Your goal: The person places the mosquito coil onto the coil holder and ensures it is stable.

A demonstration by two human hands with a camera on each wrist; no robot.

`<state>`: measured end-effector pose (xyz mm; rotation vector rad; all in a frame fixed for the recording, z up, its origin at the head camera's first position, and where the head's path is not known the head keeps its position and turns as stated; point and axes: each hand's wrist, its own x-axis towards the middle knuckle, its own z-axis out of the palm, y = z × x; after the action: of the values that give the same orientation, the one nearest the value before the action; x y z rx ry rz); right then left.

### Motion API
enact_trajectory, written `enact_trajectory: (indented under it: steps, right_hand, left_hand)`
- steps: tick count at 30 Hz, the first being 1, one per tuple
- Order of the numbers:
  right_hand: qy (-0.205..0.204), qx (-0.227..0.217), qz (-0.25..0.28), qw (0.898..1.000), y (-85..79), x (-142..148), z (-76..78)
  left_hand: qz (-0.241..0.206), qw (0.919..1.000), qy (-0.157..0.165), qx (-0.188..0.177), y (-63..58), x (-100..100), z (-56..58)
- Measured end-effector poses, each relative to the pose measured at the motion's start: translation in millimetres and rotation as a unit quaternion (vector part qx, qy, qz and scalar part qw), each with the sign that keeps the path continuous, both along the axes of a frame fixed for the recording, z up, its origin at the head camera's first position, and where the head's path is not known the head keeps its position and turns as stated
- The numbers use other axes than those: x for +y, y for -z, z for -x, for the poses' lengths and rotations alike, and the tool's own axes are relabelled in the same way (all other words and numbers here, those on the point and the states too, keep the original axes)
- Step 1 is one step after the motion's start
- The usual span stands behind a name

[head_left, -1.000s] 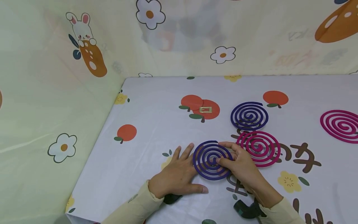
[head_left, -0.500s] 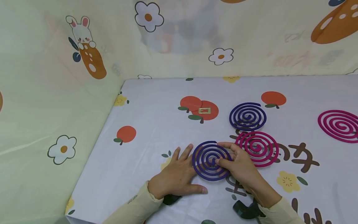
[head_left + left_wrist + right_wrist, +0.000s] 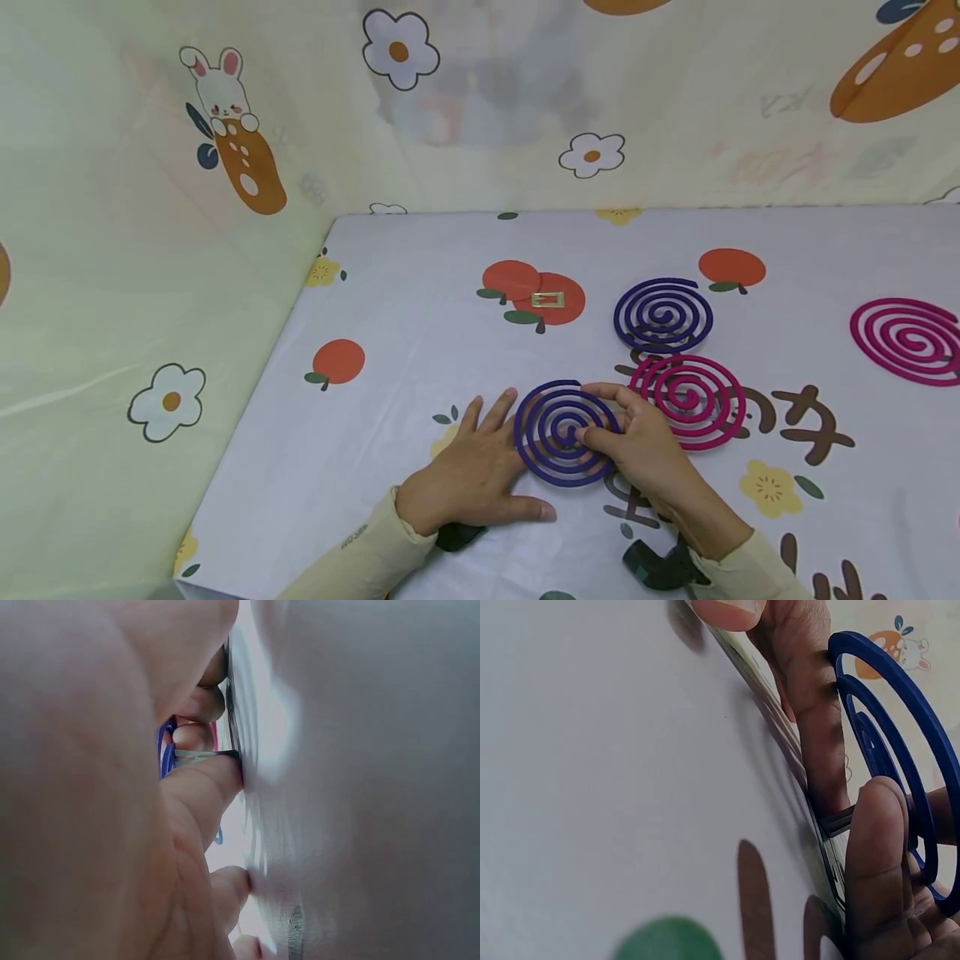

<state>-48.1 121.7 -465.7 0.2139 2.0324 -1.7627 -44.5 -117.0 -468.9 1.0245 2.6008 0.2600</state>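
Note:
My right hand (image 3: 656,442) pinches a dark blue mosquito coil (image 3: 531,450) near its centre, thumb on top. Beneath the coil, a thin upright metal piece, like a coil stand (image 3: 838,823), shows in the right wrist view. My left hand (image 3: 468,475) lies palm down on the cloth with fingers spread, partly hidden under the coil. One left finger (image 3: 206,787) reaches the foot of that metal piece in the left wrist view. Behind my right hand a pink coil (image 3: 693,414) lies flat, and a second blue coil (image 3: 663,317) just beyond it.
A gold-coloured rectangular metal coil stand (image 3: 547,300) lies on the printed tablecloth (image 3: 420,283) beyond my left hand. Another pink coil (image 3: 911,342) sits at the right edge of the head view. Patterned fabric walls (image 3: 480,167) close off the back and left sides.
The head view has shifted very slightly. Both hands and the held coil keep the same position on the table.

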Motion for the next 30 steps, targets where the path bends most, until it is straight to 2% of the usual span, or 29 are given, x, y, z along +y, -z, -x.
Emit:
enact_trajectory:
  steps: [10, 19, 24, 30]
  right_hand:
    - [0.000, 0.003, 0.005, 1.000, -0.3, -0.4, 0.4]
    - [0.009, -0.012, -0.019, 1.000, -2.5, -0.3, -0.3]
    - [-0.002, 0.019, -0.036, 0.999, -3.1, 0.3, -2.5]
    - [-0.028, 0.080, -0.121, 0.989, -7.5, 0.4, -6.2]
  left_hand:
    - [0.004, 1.0000, 0.000, 0.005, -1.1, -0.4, -0.2]
    - [0.001, 1.0000, -0.007, -0.002, -0.1, -2.2, 4.8]
    - [-0.002, 0.9989, -0.046, -0.012, 0.1, -8.8, 10.8]
    - [-0.029, 0.9968, -0.070, -0.025, -0.8, -13.6, 15.0]
